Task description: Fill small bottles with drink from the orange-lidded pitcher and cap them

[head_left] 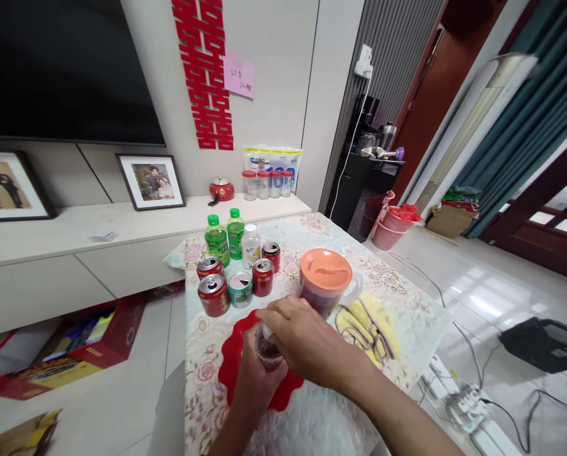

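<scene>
My left hand is wrapped round a small clear bottle with dark reddish contents. From above, my right hand grips its pale cap, which the fingers mostly cover. Under the bottle lies a red scalloped tray. Just beyond my right hand stands a pitcher of dark liquid with an orange lid. A folded yellow towel with purple edging lies to the right of my wrist.
Several opened cans stand at the table's left, with two green-capped bottles and a clear white-capped bottle behind them. Red-lidded jars line the cabinet. Power strips and cables lie on the floor at right.
</scene>
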`<state>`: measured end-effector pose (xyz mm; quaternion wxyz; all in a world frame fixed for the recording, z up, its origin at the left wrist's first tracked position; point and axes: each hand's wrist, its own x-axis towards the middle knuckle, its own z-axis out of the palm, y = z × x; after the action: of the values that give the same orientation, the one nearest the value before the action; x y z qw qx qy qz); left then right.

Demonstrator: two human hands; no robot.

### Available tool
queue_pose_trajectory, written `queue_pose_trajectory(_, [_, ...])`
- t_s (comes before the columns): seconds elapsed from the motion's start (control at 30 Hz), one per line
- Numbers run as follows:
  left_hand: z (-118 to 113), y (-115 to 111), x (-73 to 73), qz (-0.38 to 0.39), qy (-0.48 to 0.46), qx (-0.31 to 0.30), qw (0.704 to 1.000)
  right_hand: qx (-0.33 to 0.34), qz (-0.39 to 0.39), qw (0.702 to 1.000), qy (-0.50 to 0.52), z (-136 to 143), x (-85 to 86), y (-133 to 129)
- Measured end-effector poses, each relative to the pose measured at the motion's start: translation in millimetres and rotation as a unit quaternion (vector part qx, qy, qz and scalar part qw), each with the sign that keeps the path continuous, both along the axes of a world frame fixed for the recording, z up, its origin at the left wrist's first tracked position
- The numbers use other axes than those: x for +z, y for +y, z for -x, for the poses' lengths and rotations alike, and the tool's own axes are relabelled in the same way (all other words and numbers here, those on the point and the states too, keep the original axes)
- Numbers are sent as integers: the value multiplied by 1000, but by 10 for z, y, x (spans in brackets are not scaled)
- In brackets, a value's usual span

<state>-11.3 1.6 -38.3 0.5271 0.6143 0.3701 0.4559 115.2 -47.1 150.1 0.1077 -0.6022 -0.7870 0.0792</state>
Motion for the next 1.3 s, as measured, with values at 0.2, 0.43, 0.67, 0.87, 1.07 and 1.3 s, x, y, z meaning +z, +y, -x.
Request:
queue_pose_trajectory(0.2, [14, -22, -35, 23, -3, -25, 999, -45, -13, 999, -5, 57, -25, 65])
queue_pose_trajectory(0.43, [-19, -57, 14, 38, -8, -8, 999, -21, -27, 998, 44, 15, -114, 19])
queue_pose_trajectory(0.67, [49, 36, 3, 30, 35, -41, 998, -42, -120, 988, 89, 24, -417, 17])
queue_pose_trajectory(0.87, [59, 51, -2, 2, 59, -7, 998, -57, -224, 963, 140, 77, -584, 4])
queue_pose_trajectory(1.07, [49, 12, 17, -6, 74, 3, 997, -55, -331, 923, 188, -124, -835, -403])
queue_pose_trajectory(1.3, [0, -22, 15, -4, 71, 22, 997, -360, -297, 878, 110, -1246, -1319, -858])
